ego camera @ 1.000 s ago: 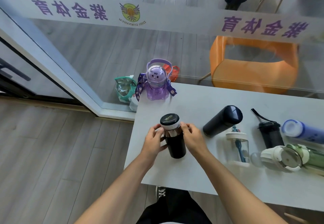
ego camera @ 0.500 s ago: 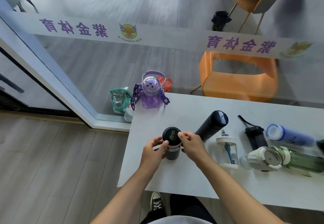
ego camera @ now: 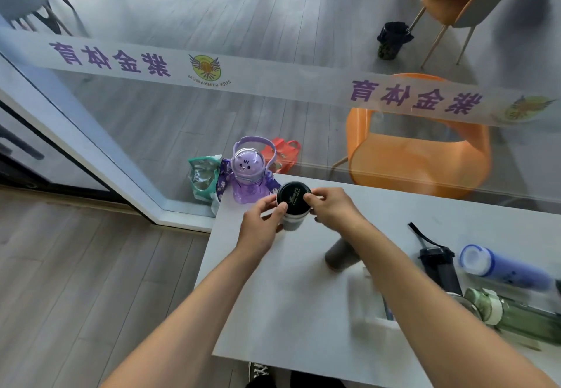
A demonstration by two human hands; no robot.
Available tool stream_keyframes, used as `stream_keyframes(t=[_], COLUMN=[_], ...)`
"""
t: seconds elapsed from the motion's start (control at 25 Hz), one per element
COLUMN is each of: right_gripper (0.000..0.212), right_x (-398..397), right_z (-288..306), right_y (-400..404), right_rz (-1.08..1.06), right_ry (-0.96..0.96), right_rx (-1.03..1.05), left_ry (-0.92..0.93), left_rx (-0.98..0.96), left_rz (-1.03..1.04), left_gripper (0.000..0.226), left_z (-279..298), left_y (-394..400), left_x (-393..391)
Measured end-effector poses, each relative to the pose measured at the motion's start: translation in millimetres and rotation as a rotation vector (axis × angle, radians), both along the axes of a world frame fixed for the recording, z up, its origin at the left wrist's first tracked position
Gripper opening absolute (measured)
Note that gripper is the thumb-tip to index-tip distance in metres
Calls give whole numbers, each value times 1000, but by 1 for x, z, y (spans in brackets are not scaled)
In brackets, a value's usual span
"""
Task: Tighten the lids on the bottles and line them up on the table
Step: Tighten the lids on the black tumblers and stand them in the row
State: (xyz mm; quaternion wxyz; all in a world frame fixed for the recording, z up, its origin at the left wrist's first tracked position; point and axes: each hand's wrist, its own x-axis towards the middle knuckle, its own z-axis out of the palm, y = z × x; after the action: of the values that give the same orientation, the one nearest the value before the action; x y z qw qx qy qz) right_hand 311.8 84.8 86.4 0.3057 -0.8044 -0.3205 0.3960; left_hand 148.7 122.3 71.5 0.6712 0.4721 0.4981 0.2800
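Upright black-lidded dark steel bottle (ego camera: 293, 203) stands near white desk (ego camera: 291, 305) far-left corner, between both hands. Left hand (ego camera: 261, 226) and right hand (ego camera: 333, 209) each pinch its lid rim. Bottle body mostly hidden; right-side bottles blurred, dark lying flask (ego camera: 340, 255) partly behind forearm.

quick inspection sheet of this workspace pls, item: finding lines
surface: white table, mostly bare near the left edge
job's things: black-lidded bottle upright beside purple bottle; dark bottle, black bottle, blue bottle and green bottle lying down
clutter: nothing seen
grippers: left hand and right hand both hold the black-lidded bottle
cables: nothing seen
surroundings: glass wall, orange chair, bags on floor
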Motion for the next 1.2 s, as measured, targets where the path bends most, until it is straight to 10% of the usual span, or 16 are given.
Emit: stream_keyframes(t=[0.56,1.2], right_gripper=[56,31], right_x=[108,99], right_z=[-48,-36], right_y=[43,44], right_rz=[-71,-91], right_ry=[113,-32], right_rx=[-12,-11], left_ry=[174,221], left_rx=[-16,-3], left_rz=[-150,-156], left_gripper=[36,29], left_z=[-28,-14], left_y=[62,62], left_x=[113,125])
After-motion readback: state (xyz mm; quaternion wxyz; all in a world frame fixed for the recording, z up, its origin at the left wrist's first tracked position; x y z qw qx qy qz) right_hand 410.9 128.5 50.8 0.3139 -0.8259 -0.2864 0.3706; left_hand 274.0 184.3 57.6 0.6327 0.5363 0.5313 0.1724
